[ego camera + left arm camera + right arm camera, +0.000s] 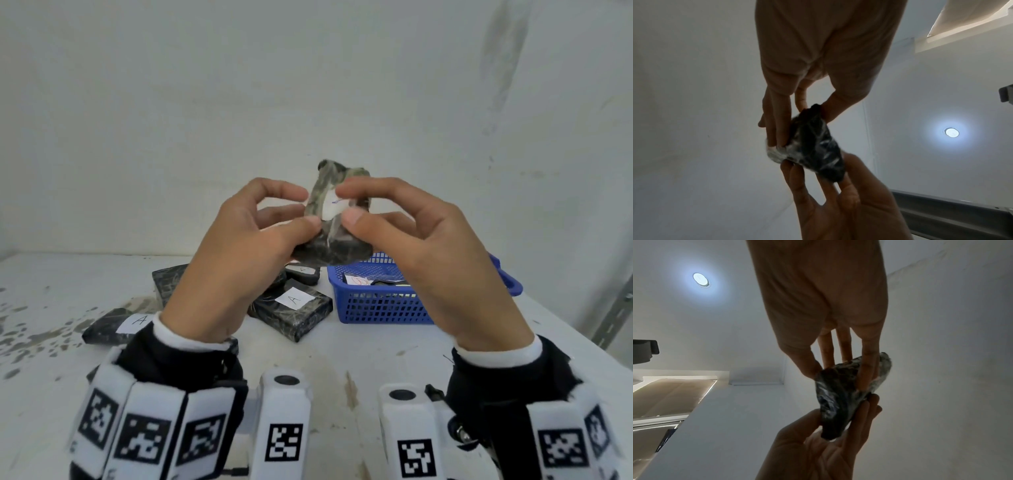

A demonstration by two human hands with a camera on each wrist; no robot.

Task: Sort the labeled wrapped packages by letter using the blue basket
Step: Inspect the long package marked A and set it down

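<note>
— Hands?
— Left hand and right hand, both pinching one dark wrapped package, frame centre, raised above the counter.
— Beyond them?
— Blue basket, centre right; A-labelled package just left of it.

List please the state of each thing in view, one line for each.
Held package: lifted above the table, pinched by both hands; label letter unreadable.
Left hand: pinches the held package.
Right hand: pinches the held package.
Blue basket: upright on the table, packages inside.
Package labelled A: lying flat, label up.
Second A package: lying flat, label up.
</note>
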